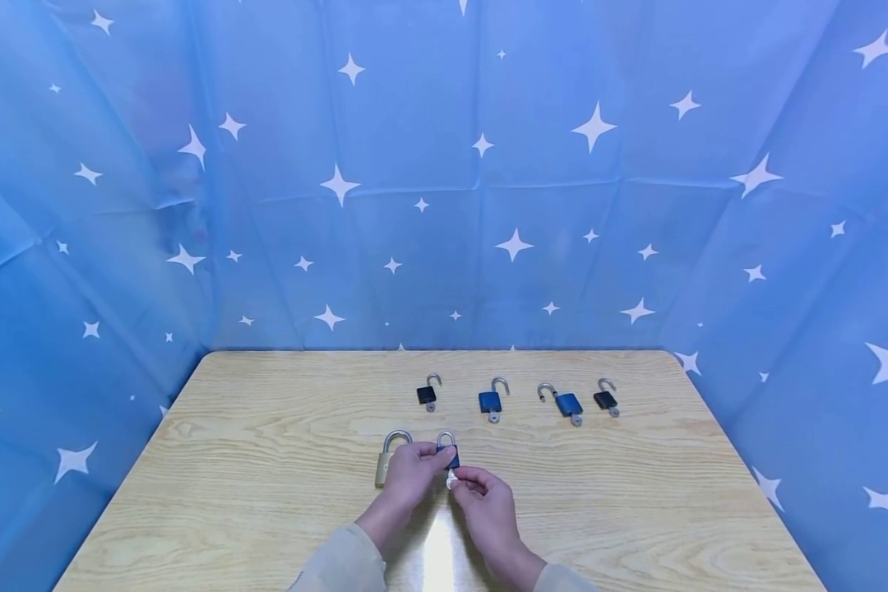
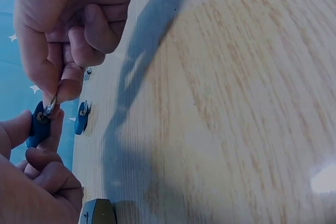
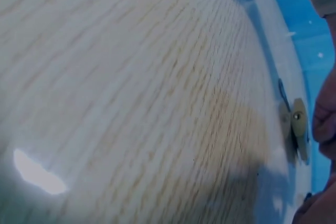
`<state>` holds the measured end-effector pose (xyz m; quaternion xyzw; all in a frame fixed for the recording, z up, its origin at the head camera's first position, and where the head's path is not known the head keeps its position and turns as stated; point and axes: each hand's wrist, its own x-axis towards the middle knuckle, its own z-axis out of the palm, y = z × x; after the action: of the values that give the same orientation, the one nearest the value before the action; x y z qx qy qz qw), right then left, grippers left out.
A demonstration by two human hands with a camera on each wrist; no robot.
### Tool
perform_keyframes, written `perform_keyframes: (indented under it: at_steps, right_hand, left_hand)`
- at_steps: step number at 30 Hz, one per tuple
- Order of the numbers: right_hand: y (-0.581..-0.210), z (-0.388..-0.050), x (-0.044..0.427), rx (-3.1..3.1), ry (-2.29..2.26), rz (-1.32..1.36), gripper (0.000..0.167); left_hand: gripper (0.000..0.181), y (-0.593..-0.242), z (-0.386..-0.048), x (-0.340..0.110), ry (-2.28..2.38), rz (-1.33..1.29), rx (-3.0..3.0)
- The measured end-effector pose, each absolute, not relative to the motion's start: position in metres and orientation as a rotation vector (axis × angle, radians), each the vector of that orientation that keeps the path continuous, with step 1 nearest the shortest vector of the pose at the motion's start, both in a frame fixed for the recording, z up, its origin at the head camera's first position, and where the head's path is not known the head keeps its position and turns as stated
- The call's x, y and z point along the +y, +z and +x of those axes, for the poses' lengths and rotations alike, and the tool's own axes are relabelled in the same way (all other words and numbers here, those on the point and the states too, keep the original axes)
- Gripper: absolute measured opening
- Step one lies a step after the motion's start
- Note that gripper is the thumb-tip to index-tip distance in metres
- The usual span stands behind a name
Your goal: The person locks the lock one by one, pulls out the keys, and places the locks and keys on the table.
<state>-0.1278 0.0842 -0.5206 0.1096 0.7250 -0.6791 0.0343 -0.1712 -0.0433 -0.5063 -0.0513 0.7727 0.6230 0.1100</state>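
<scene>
In the head view my left hand [image 1: 411,475] pinches a small dark blue padlock [image 1: 454,460] between thumb and fingers, its shackle pointing away from me. Both shackle legs appear to meet the body. My right hand [image 1: 486,503] pinches a silver key [image 1: 451,479] at the padlock's near end. Seen from the left wrist, the key [image 2: 51,106] meets the keyhole face of the blue padlock [image 2: 37,129]; how deep it sits I cannot tell. A larger brass padlock [image 1: 381,470] lies just left of my left hand, partly covered by it.
Farther back on the wooden table [image 1: 266,444] lie a black padlock [image 1: 425,394], a blue padlock [image 1: 490,402], another blue padlock [image 1: 568,404] and a second black padlock [image 1: 604,400], each with its shackle swung out and a key in it. A starry blue curtain [image 1: 429,230] surrounds the table.
</scene>
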Motion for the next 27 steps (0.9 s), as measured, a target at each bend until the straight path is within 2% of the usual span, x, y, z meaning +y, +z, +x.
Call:
perform_keyframes:
  at_steps: [13, 27]
  right_hand:
    - [-0.5191, -0.1239, 0.085, 2.163, -2.103, 0.2, 0.033]
    - [-0.5243, -0.1227, 0.0886, 2.2, -2.049, 0.191, 0.029]
  left_hand:
    - [0.033, -0.5035, -0.1748, -0.0483, 1.757, -0.17, 2.354]
    - [0.032, -0.5018, -0.1767, -0.0509, 1.671, -0.194, 2.429]
